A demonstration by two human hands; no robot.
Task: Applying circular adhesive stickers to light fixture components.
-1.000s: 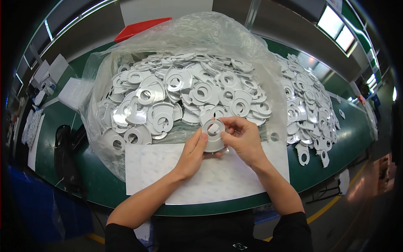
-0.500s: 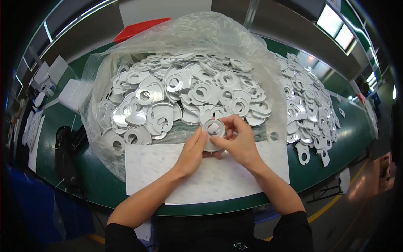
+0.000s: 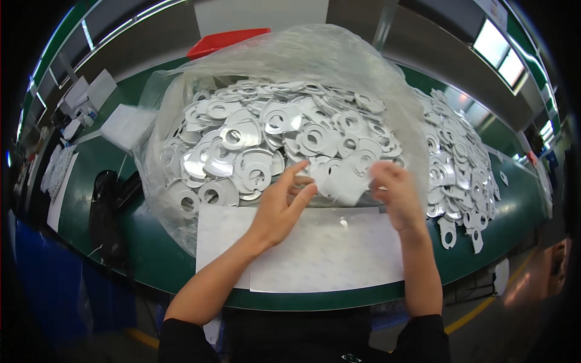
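Hundreds of thin white ring-shaped parts (image 3: 266, 142) fill a clear plastic bag (image 3: 339, 66) at the middle of the green desk (image 3: 103, 163); a second loose heap of the same parts (image 3: 460, 157) lies to the right, well apart from the hands; a white backing sheet (image 3: 327, 254) lies flat on the desk just below the bag's mouth.

Left hand (image 3: 281, 202) is up near the bag's front edge, fingers (image 3: 296, 175) part-spread and curled, tips touching or just above the nearest parts; can't tell if it pinches one. Right hand (image 3: 396, 193) is blurred w/ motion, fingers loosely bent; a pale, tab-shaped piece (image 3: 350, 181) sits between the two hands, and it looks held at its right edge, but blur hides the grip, so can't tell for sure.

Doing this well, as I judge it: take one piece only, by its rim, since the parts look thin and stack close; keep the other hand steady near the sheet as a guide; lift clear of the bag film so it doesn't drag neighbours out.

Pose: both forearms come in from the lower edge, dark sleeves at the elbows; left forearm angles up-right, right forearm nearly straight up; wrists raised off the sheet, palms turned inward toward each other.
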